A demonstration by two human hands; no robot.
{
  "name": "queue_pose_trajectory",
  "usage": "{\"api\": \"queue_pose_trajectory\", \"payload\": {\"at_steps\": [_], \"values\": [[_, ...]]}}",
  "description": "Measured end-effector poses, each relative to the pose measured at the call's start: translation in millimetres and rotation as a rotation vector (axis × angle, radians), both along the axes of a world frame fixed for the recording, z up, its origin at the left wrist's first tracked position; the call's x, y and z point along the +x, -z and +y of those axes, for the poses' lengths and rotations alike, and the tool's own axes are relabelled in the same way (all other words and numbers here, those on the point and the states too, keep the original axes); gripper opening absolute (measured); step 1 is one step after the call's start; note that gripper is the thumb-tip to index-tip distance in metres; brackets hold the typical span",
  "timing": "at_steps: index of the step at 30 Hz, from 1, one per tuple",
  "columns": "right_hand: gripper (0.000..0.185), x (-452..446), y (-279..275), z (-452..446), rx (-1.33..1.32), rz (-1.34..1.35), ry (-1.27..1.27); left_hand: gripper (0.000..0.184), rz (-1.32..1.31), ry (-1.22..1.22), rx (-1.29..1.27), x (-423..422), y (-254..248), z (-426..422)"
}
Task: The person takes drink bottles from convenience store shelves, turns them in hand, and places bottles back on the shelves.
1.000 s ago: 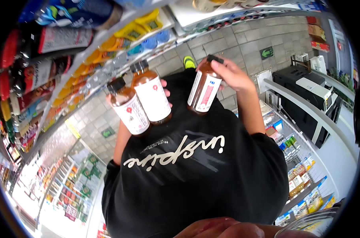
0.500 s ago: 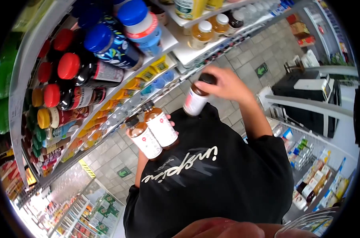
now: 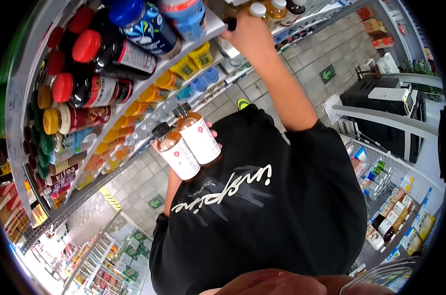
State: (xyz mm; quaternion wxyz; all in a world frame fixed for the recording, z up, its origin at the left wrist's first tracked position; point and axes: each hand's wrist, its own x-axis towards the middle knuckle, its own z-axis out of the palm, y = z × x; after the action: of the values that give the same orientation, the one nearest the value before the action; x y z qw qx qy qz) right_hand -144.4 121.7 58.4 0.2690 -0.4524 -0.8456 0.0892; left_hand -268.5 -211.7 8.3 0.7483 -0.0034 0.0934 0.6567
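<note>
My left hand (image 3: 214,133) is wrapped behind two amber bottles with black caps and white labels, a nearer bottle (image 3: 181,160) and a second bottle (image 3: 201,137) beside it. They are held tilted in front of my black shirt (image 3: 262,221). My right hand (image 3: 252,35) reaches up to the shelf at the top, its fingers closed around a bottle whose dark cap (image 3: 230,23) shows past the fingertips. The rest of that bottle is hidden. White-capped bottles (image 3: 258,11) stand just beside this hand.
Shelves at the left hold red-capped dark bottles (image 3: 87,46), a blue-capped jar (image 3: 144,27) and yellow packs (image 3: 201,55). A wire basket (image 3: 348,147) of packaged goods is at the right, near a black machine (image 3: 380,101). Tiled floor (image 3: 296,73) lies below.
My right hand has moved up from above my chest to the shelf with the brown bottle. My left hand still holds its two bottles, slightly higher in view.
</note>
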Motion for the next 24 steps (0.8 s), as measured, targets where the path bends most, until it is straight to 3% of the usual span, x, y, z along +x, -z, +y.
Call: {"api": "queue_pose_trajectory", "payload": {"at_steps": [3,5,7,9,14,19,21,24], "values": [[0.050,-10,1,14,-0.055,-0.065,0.015,0.078,-0.024,-0.030,0.005,1,2,-4],[0.015,-13,12,30,0.182,-0.182,-0.131,0.079,-0.016,-0.055,-0.008,0,0,-8],[0.020,-18,5,28,0.106,-0.157,-0.123,0.079,-0.005,-0.077,-0.009,-4,3,-11],[0.020,-18,4,29,0.075,-0.166,-0.080,0.134,-0.077,-0.058,0.090,-8,9,-14],[0.023,-13,-22,21,-0.052,-0.265,-0.138,0.132,-0.094,-0.064,0.084,-9,10,-17],[0.022,-16,-15,20,-0.048,0.026,-0.179,0.131,-0.094,-0.083,0.023,-6,1,-16],[0.019,-16,-5,29,-0.076,0.107,-0.298,0.087,0.030,-0.089,0.065,-4,-8,-11],[0.023,-20,44,45,0.120,0.176,-0.213,0.086,0.055,-0.049,0.042,-5,-5,-10]]}}
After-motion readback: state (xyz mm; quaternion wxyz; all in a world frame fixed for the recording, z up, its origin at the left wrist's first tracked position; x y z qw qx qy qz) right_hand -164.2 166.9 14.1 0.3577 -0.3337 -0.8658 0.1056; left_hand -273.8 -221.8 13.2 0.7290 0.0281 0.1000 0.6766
